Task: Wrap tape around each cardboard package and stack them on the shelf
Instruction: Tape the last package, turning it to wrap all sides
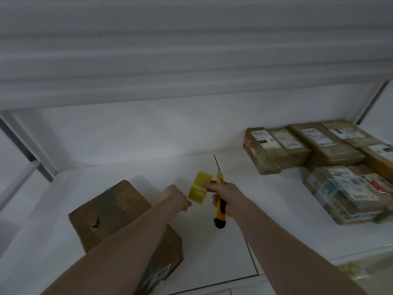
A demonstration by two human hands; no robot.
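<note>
Right hand (221, 194) grips tape roll (200, 190) plus knife (220, 201); left hand (176, 198) pinches the tape's end. Box (119, 220) at 7 o'clock looks light, dented, grab it by its edges.

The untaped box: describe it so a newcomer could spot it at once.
On the white shelf, look front left, under the person's left forearm. A plain brown box stands there alone, dented on its side. Unlike the taped packages at the right, it has no glossy tape round it.

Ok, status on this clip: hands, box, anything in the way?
Right hand grips tape roll and knife, blade out. Left hand pinching at the roll's edge. Box untaped under left arm. Nothing blocking.
</note>
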